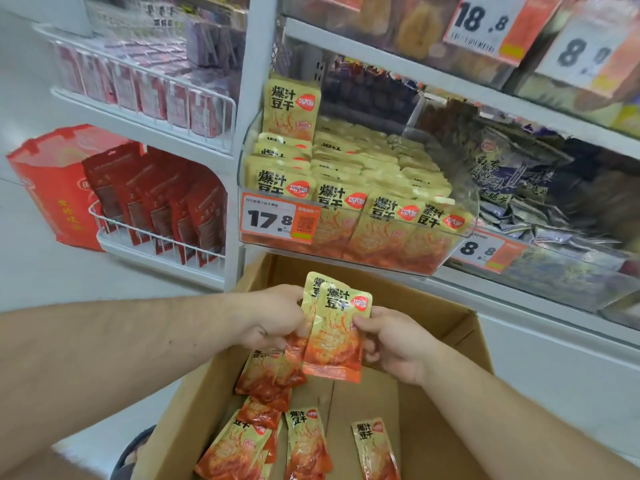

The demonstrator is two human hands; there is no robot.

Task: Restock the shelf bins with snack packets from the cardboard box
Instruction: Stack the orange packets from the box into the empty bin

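While both hands hover above the open cardboard box (460,327), they share a small fan of yellow-and-orange snack packets (334,332). The left hand (277,317) has its fingers curled round the left edge of the fan, thumb on top, and the right hand (391,341) pinches the front packet at its right edge between thumb and bent fingers. At least two packets overlap in that fan, the front one upright and facing up — how many lie behind it I cannot tell.

Below the hands, more of the same loose packets (304,441) lie on the floor of the box: a heap toward its left wall, one alone nearer the middle, another off to the right.

Just beyond the far wall of the box stands the shelf, and on it a clear plastic bin (464,188) packed with matching packets in rows, their printed faces showing through the front. One packet (289,107) stands upright at the bin's back left corner, well above the rest. An orange price tag (277,221) reading 17.8 is fixed to the bin's front left corner.

To the right sits a neighbouring bin of dark blue packets (512,181) — blurred. At the left, white wire racks (156,237) hold red pouches, and a red bag (52,188) stands on the floor beside them.
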